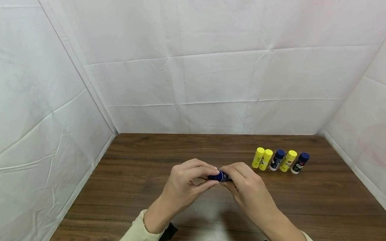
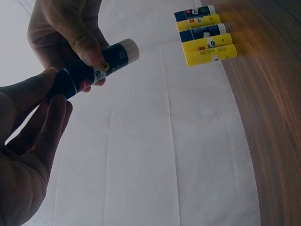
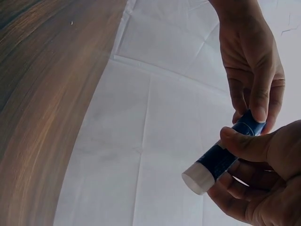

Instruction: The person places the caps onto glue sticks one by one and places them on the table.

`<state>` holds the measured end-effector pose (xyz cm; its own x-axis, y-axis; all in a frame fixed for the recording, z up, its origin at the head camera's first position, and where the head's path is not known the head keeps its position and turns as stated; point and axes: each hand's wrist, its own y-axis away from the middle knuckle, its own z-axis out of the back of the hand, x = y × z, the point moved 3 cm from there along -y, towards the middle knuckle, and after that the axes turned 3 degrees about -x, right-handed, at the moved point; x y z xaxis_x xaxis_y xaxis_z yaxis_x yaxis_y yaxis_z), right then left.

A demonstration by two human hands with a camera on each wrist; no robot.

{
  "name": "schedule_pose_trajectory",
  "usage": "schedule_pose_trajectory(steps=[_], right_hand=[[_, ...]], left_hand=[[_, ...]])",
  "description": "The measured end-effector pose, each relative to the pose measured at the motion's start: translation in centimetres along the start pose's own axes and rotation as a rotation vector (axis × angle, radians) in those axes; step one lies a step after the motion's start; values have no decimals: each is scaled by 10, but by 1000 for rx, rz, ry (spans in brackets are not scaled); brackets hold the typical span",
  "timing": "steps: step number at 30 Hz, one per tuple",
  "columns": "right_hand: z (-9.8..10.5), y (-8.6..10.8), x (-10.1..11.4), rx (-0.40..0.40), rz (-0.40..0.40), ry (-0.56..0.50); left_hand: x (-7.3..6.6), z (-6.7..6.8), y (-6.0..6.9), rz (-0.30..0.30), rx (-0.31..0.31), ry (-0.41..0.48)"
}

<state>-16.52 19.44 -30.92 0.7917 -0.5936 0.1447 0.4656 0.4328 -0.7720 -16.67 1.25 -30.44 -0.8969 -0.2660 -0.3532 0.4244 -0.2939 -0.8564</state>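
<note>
A dark blue glue stick [image 2: 115,57] with a whitish base is held between both hands above the table. My left hand [image 1: 186,180] pinches its blue cap end between thumb and fingers. Around the labelled body curl the thumb and fingers of my right hand [image 1: 248,187]. In the right wrist view the pale base of the glue stick [image 3: 198,179] points away from the left hand [image 3: 251,66]. The cap looks seated on the body, with a thin pale line at the joint.
To the right on the brown wooden table [image 1: 144,150] several glue sticks stand in a row: yellow ones [image 1: 258,157] and dark blue ones [image 1: 276,160]. White cloth walls [image 1: 211,77] enclose the table at the back and sides.
</note>
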Motion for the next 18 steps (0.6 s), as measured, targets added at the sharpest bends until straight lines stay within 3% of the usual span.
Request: schedule_pose_trajectory(steps=[18], right_hand=[[-1, 0, -1, 18, -26, -1]], left_hand=[[-1, -2, 1, 10, 3, -29]])
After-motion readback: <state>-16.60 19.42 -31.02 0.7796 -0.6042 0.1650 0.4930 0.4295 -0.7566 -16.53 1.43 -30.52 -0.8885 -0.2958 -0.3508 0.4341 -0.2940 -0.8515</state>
